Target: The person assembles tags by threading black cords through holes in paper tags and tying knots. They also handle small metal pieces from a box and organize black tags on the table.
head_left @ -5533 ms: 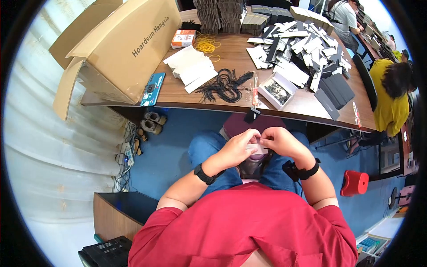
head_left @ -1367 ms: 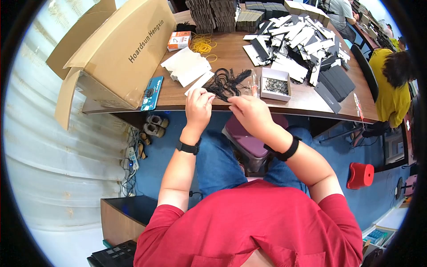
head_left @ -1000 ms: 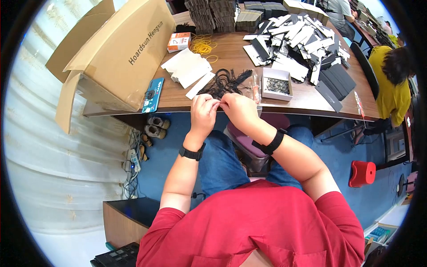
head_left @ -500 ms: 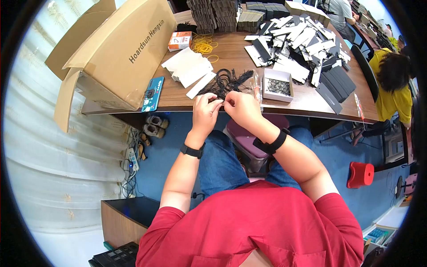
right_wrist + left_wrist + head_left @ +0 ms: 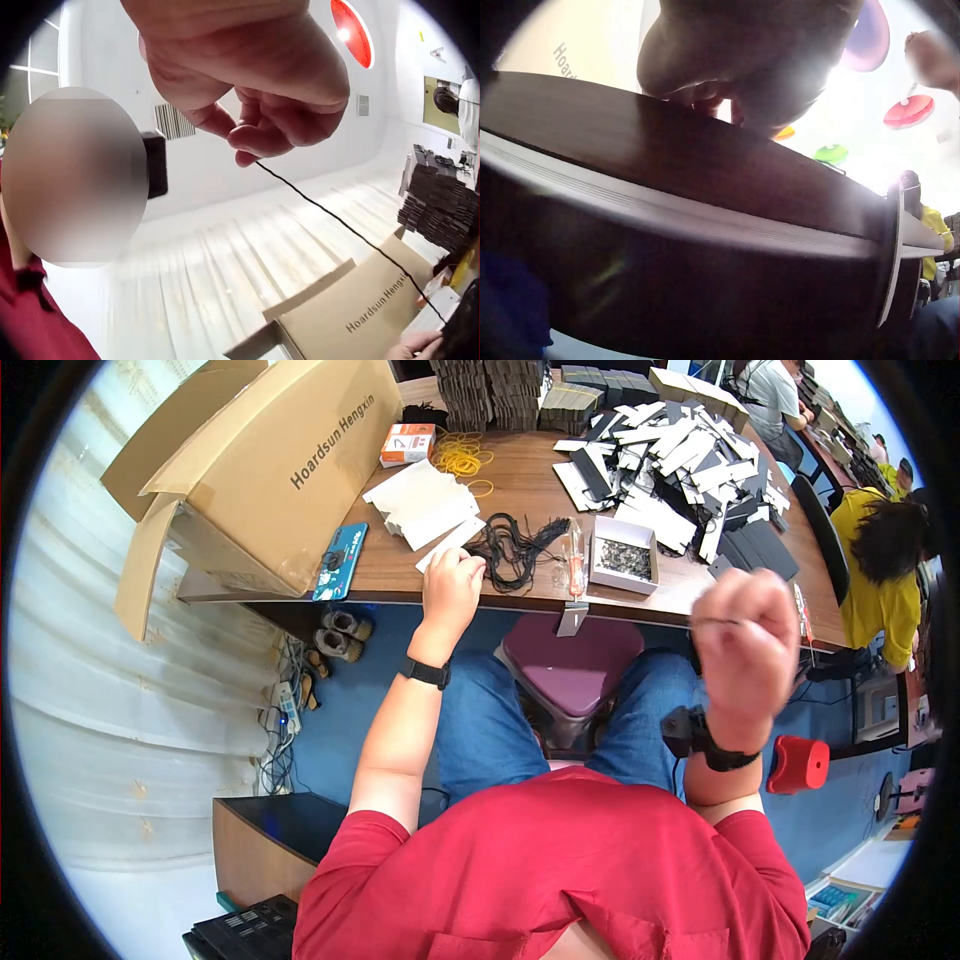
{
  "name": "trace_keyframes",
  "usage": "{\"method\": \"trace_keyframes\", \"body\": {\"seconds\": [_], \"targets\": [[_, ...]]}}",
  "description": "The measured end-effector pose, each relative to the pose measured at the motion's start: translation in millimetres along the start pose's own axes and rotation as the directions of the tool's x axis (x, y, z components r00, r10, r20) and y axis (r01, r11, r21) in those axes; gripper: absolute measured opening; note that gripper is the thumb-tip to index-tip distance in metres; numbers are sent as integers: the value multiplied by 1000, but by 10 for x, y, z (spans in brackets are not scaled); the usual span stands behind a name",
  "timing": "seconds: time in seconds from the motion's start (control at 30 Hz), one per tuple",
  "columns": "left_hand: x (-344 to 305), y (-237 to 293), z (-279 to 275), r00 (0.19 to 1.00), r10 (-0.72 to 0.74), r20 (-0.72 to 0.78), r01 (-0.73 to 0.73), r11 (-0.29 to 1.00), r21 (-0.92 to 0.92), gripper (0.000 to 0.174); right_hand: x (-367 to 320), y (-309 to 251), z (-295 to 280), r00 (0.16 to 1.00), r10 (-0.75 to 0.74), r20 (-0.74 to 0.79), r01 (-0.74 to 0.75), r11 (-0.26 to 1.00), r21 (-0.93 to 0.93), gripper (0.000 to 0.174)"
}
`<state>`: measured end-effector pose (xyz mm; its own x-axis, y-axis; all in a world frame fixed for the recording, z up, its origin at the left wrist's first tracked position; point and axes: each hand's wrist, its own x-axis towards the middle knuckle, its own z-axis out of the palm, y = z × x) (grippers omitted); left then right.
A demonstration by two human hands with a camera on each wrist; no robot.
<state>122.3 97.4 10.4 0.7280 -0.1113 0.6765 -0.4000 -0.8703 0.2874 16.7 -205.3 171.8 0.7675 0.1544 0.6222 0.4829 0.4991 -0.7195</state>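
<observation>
My right hand (image 5: pixel 745 645) is raised well to the right of the cords, large and blurred in the head view. Its thumb and fingertips pinch a thin black cord (image 5: pixel 337 217), which stretches down towards the table in the right wrist view. At the table's front edge, my left hand (image 5: pixel 455 595) has its fingers curled beside a bundle of black cords (image 5: pixel 515 560). I cannot tell whether those fingertips hold a cord. A white strip (image 5: pixel 450 542) lies just behind them. Right of the bundle are a clear packet (image 5: pixel 575 550) and an open white box (image 5: pixel 622 582) of small dark parts.
A large carton (image 5: pixel 300 480) fills the table's left side, beside a blue card (image 5: pixel 342 562). Yellow rubber bands (image 5: pixel 460 457) lie behind white paper (image 5: pixel 425 505). Black and white tags (image 5: pixel 680 460) are heaped at back right. A purple stool (image 5: pixel 572 660) stands between the knees.
Earlier, both hands worked together at the cords; before that, over the lap with a pale strip. Now my right hand has swung right and up with one cord; my left stays near the bundle.
</observation>
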Motion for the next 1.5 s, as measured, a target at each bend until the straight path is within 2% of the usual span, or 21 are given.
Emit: {"method": "trace_keyframes", "body": {"seconds": [0.1,0.2,0.23,0.27,0.3,0.4,0.47,0.5,0.53,0.6,0.63,0.67,0.77,0.83,0.87,0.93,0.97,1.03,1.23,1.37,1.5], "targets": [[18,4,13,1000,-19,-18,20,1000,14,7,-71,-269,-49,997,-74,-38,81,971,223,13],[39,9,5,992,-33,-121,31,999,-14,12,-152,-236,-136,991,85,106,-67,985,-160,11],[53,81,-54,979,-36,-201,37,999,1,14,-133,-181,-126,958,245,149,-179,917,-356,8],[58,169,-135,960,-40,-278,46,999,17,17,-127,-126,-132,874,459,156,-277,736,-617,3],[75,326,-244,940,-52,-338,71,996,45,25,-126,11,-108,837,517,180,-251,654,-714,4],[-24,739,-388,978,-102,-182,23,920,-392,24,-282,516,-107,842,527,113,-227,538,-812,9],[-196,1090,-373,976,-123,178,215,660,-720,22,-262,647,-90,851,514,106,-210,519,-828,9],[-280,1208,-346,910,-150,386,412,427,-805,22,-246,682,-107,840,535,90,-247,525,-815,9],[-338,1288,-322,809,-117,576,587,165,-792,22,-219,712,-128,828,556,75,-283,529,-800,9],[-449,1289,-204,726,-61,685,688,78,-722,20,-187,827,-218,825,561,72,-301,544,-784,10],[-485,1316,-148,786,-99,610,618,102,-780,18,-169,846,-258,798,596,86,-323,543,-775,10],[-510,1307,-127,767,-117,631,640,63,-766,18,-145,857,-288,770,631,99,-345,541,-767,11],[-548,1299,-114,710,-168,684,695,12,-719,16,-87,1055,-520,824,565,45,-339,555,-760,11],[-566,1343,-112,680,-201,705,727,63,-683,15,73,1234,-769,985,153,80,29,311,-950,9],[-578,1359,-112,652,-210,729,753,65,-655,14,182,1271,-876,990,125,72,62,77,-995,7],[-596,1380,-109,595,-229,770,799,68,-597,14,260,1257,-927,991,92,94,112,-208,-972,5],[-604,1380,-104,573,-232,786,812,31,-583,14,303,1273,-956,977,209,42,96,-257,-962,6],[-643,1380,-73,620,-240,747,771,13,-636,14,375,1341,-1010,903,423,-78,85,-354,-932,9],[-703,1385,-54,660,-297,690,714,-37,-699,13,398,1565,-1093,945,321,-60,58,-345,-937,7],[-806,1353,-9,673,-285,683,698,-61,-713,13,299,1575,-1085,988,154,15,62,-305,-950,8],[-768,1336,-27,680,-334,653,695,8,-719,11,223,1621,-1075,998,-14,54,49,-235,-971,8]]}}
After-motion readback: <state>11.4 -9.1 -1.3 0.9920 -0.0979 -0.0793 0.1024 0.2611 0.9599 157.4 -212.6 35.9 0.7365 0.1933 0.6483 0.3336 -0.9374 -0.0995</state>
